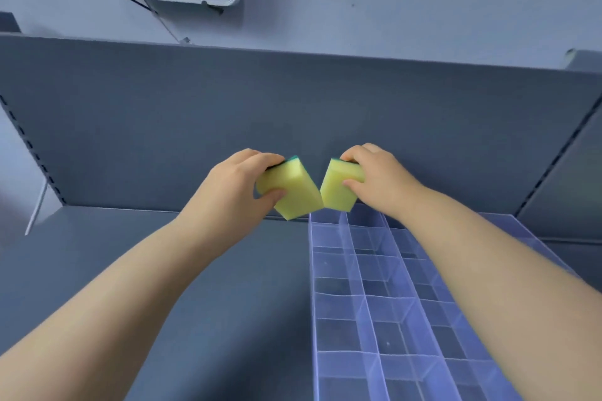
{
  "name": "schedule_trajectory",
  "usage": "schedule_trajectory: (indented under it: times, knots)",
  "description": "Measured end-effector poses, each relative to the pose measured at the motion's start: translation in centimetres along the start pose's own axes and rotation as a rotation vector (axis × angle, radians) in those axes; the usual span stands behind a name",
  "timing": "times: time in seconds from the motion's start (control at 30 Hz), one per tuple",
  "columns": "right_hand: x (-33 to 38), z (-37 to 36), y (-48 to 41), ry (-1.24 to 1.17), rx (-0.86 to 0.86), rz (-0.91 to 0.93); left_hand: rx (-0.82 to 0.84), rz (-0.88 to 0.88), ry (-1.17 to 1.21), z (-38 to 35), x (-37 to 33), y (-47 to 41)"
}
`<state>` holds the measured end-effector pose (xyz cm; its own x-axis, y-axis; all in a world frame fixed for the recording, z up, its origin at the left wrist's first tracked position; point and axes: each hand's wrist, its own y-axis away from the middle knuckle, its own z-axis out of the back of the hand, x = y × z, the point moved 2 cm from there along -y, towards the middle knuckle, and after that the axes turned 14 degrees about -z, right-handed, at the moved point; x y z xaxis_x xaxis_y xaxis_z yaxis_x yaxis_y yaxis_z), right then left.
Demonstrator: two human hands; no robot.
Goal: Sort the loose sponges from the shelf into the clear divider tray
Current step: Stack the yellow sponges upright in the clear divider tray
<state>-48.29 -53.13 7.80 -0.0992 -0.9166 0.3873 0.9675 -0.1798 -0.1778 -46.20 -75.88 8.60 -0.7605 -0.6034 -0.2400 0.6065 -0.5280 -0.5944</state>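
Above a grey shelf (163,270) backed by a grey panel (293,107), each hand (234,185) (381,179) pinches one yellow sponge (293,192) (338,185), long axes tilted, near corners converging over the clear divider tray's (374,303) far left end.

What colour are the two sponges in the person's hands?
Both sponges are pale yellow; the left one shows a green backing. Head view.
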Motion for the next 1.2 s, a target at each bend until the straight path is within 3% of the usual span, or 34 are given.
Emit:
schedule_trajectory:
  times: [0.23,0.47,0.73,1.0,1.2]
  knots:
    - [1.0,-1.8,-0.3,0.088,0.015,0.018,-0.021,-0.009,0.037,-0.3,2.3,-0.6]
    - [0.8,-2.3,-1.0,0.218,-0.077,0.162,-0.03,0.015,0.01,-0.1,2.3,-0.9]
    - [-0.6,-2.5,-1.6,0.178,0.032,0.164,-0.036,0.058,-0.01,-0.4,1.7,-1.8]
    - [-0.7,-3.5,-1.6,0.32,-0.107,0.239,0.004,0.049,0.133,-2.5,1.1,-3.0]
    - [-1.3,-3.6,-1.7,0.284,0.053,0.192,0.04,0.128,0.313,-4.5,1.8,-3.4]
